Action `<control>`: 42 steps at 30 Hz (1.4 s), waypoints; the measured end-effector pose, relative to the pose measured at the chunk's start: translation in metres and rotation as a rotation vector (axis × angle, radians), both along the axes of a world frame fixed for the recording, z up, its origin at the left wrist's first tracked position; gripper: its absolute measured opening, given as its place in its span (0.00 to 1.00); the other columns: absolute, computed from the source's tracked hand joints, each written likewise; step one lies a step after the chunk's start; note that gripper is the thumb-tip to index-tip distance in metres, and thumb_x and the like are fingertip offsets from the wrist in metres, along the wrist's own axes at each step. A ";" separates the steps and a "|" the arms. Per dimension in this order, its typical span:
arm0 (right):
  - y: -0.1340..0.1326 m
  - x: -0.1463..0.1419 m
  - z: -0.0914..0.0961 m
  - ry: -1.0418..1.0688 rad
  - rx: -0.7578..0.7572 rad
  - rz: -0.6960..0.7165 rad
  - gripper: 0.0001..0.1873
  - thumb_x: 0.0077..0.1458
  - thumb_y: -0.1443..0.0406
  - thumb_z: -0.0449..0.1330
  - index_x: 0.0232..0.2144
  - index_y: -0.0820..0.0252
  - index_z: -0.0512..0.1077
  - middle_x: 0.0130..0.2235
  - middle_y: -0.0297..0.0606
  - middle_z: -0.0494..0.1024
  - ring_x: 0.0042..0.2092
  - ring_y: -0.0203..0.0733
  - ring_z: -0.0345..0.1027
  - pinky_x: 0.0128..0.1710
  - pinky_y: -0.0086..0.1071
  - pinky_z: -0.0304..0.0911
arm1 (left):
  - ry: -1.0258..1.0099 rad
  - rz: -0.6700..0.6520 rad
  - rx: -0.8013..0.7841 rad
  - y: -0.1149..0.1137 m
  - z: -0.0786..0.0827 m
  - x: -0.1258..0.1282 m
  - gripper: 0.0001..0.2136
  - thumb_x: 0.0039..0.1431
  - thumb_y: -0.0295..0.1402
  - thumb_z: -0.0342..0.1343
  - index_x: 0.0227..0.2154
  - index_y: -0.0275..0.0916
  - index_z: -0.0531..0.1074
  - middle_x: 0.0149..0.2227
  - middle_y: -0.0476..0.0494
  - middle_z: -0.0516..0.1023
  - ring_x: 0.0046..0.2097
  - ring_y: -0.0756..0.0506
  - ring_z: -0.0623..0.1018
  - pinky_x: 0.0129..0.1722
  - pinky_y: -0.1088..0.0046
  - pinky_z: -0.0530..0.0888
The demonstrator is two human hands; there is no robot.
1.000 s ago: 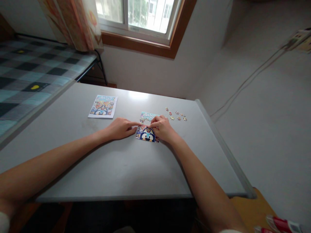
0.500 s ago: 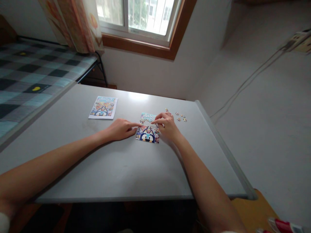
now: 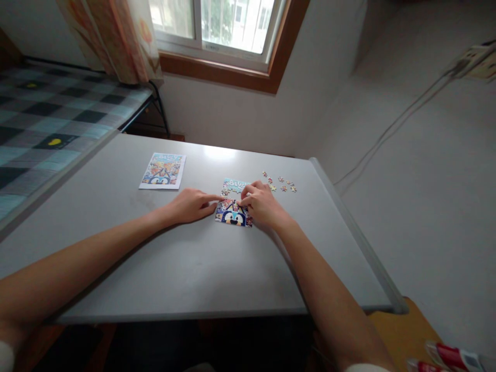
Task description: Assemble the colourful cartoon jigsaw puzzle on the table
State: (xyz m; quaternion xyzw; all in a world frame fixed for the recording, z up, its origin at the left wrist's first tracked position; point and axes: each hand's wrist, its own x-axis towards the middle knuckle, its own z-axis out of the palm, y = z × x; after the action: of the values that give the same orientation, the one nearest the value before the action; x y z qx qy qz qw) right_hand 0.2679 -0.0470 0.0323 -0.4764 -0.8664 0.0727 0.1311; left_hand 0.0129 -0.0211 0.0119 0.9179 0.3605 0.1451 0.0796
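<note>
A partly assembled jigsaw puzzle lies flat on the table, a blue cartoon dog's face at its near edge. Part of its middle is a gap, and the lettered strip lies beyond it. My left hand rests at the puzzle's left side, index finger stretched out and touching the edge, the other fingers curled. Over the puzzle's right side, my right hand has thumb and index finger pinched low at the middle, on what looks like a small puzzle piece, mostly hidden by the fingers.
Several loose puzzle pieces lie beyond my right hand. A printed picture sheet with the same design is at the back left of the table. A checkered bed stands left; a wall with a cable is at the right.
My right hand has shifted slightly left and nearer to me, its fingertips now lower on the puzzle's middle. My left hand stays at the left edge. The view has shifted slightly.
</note>
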 end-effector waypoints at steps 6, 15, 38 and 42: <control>0.010 0.011 -0.001 0.282 0.094 -0.134 0.20 0.54 0.76 0.53 0.32 0.51 0.83 0.40 0.39 0.79 0.47 0.46 0.64 0.51 0.44 0.56 | -0.007 -0.014 -0.003 0.000 0.002 0.000 0.18 0.66 0.39 0.47 0.53 0.48 0.76 0.22 0.49 0.77 0.22 0.50 0.72 0.25 0.77 0.58; 0.042 0.104 -0.002 0.948 0.388 -0.824 0.22 0.49 0.69 0.48 0.38 0.65 0.80 0.35 0.43 0.80 0.38 0.42 0.72 0.40 0.35 0.65 | -0.013 -0.018 -0.007 -0.001 0.003 0.000 0.18 0.66 0.39 0.48 0.53 0.47 0.77 0.22 0.48 0.77 0.23 0.50 0.73 0.27 0.77 0.63; 0.050 0.137 -0.043 0.798 0.275 -1.094 0.20 0.45 0.66 0.51 0.38 0.65 0.78 0.37 0.45 0.81 0.39 0.44 0.72 0.47 0.38 0.67 | -0.021 -0.027 -0.003 0.000 0.003 0.000 0.18 0.66 0.39 0.47 0.52 0.46 0.77 0.22 0.49 0.77 0.22 0.50 0.72 0.26 0.78 0.62; 0.049 0.134 -0.042 0.740 0.240 -1.116 0.21 0.47 0.67 0.52 0.40 0.66 0.78 0.39 0.47 0.81 0.40 0.45 0.73 0.48 0.38 0.66 | -0.035 -0.035 0.005 0.000 0.002 -0.001 0.18 0.66 0.39 0.47 0.52 0.46 0.78 0.22 0.48 0.78 0.24 0.50 0.74 0.27 0.77 0.62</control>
State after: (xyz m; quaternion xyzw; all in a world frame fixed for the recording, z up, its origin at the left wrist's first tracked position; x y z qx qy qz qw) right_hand 0.4022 0.0018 -0.0097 -0.7779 -0.3910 0.0560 0.4888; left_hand 0.0123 -0.0214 0.0137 0.9217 0.3424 0.1605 0.0860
